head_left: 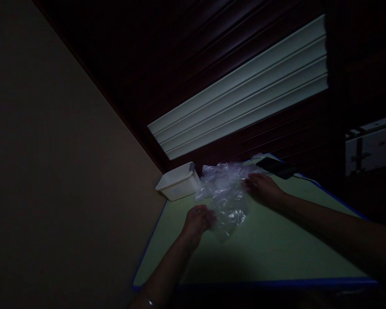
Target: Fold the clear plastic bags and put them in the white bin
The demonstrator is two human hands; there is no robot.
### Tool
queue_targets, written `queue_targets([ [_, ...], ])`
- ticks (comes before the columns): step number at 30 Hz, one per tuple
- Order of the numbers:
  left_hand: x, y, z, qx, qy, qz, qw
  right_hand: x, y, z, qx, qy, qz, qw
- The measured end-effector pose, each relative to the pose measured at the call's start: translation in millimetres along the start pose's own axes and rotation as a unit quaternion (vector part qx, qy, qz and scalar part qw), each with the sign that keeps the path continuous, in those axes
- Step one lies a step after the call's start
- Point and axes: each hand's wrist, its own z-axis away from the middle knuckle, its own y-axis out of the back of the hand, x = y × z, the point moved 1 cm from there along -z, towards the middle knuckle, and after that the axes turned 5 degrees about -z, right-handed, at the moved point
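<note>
A clear plastic bag (230,210) is stretched between my two hands above the table. My left hand (197,221) pinches its near left side, fingers closed. My right hand (263,187) is closed at the bag's upper right edge, its fingertips partly lost in the dim light. Behind the bag lies a heap of crumpled clear plastic bags (225,174), and the two overlap, so their border is hard to make out.
A white plastic bin (178,182) stands at the table's back left, by the wall. A dark flat device (276,167) with a white cable (309,179) lies at the back right. The pale green table (283,253) has a blue edge.
</note>
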Motion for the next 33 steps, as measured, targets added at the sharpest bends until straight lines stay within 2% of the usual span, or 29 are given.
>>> queue_targets([
  [1, -5.2, -2.6, 8.8, 0.016, 0.025, 0.08, 0.996, 0.5, 0.8, -1.0, 0.017, -0.001, 0.006, 1.0],
  [4, -18.3, -12.5, 31.5, 0.026, 0.033, 0.152, 0.987, 1.7, 0.4, -0.2, 0.044, -0.008, 0.018, 0.999],
  [6, -28.9, -17.9, 43.2, 0.025, 0.044, 0.189, 0.981, 1.7, -2.2, 4.7, 0.03, -0.006, 0.04, 0.999],
  [7, -34.1, -19.9, 48.4, -0.001, 0.047, 0.194, 0.98, 1.2, -3.8, 8.1, 0.009, 0.001, 0.064, 0.998],
  [9, -42.3, -20.5, 58.4, -0.068, 0.051, 0.166, 0.982, -0.8, -6.6, 15.4, -0.049, 0.027, 0.135, 0.989],
  [12, -42.7, -14.1, 73.4, -0.155, 0.026, -0.013, 0.988, -5.2, -7.2, 22.5, -0.121, 0.081, 0.252, 0.957],
  [13, -38.9, -11.1, 77.7, -0.139, -0.003, -0.096, 0.986, -6.5, -6.4, 23.2, -0.131, 0.094, 0.281, 0.946],
  [14, -33.2, -8.4, 81.5, -0.085, -0.058, -0.18, 0.978, -7.4, -5.4, 23.1, -0.138, 0.104, 0.307, 0.936],
  [15, -26.7, -7.6, 84.8, -0.041, -0.111, -0.261, 0.958, -8.0, -4.3, 22.6, -0.143, 0.111, 0.329, 0.927],
  [17, -14.6, -12.8, 89.4, -0.008, -0.203, -0.351, 0.914, -8.0, -2.3, 20.7, -0.143, 0.12, 0.356, 0.916],
  [20, -4.0, -34.1, 92.3, -0.06, -0.335, -0.38, 0.86, -7.0, -1.1, 18.4, -0.129, 0.131, 0.363, 0.914],
  [22, -2.8, -50.2, 92.5, -0.086, -0.383, -0.381, 0.837, -8.3, -1.8, 18.4, -0.122, 0.137, 0.363, 0.913],
  [25, -5.3, -67.8, 91.5, -0.122, -0.409, -0.388, 0.817, -18.3, -4.9, 23.3, -0.107, 0.148, 0.356, 0.917],
  [28, -7.5, -72.7, 89.4, -0.126, -0.402, -0.403, 0.812, -38.7, -10.3, 36.1, -0.099, 0.175, 0.35, 0.915],
  [29, -7.9, -72.1, 88.5, -0.123, -0.397, -0.406, 0.814, -46.1, -12.8, 42.0, -0.123, 0.178, 0.344, 0.914],
  [31, -8.4, -68.9, 86.6, -0.118, -0.388, -0.393, 0.826, -59.0, -19.6, 55.4, -0.224, 0.172, 0.344, 0.895],
  [33, -9.4, -64.7, 84.5, -0.118, -0.368, -0.369, 0.845, -67.9, -27.3, 69.0, -0.338, 0.203, 0.382, 0.836],
])
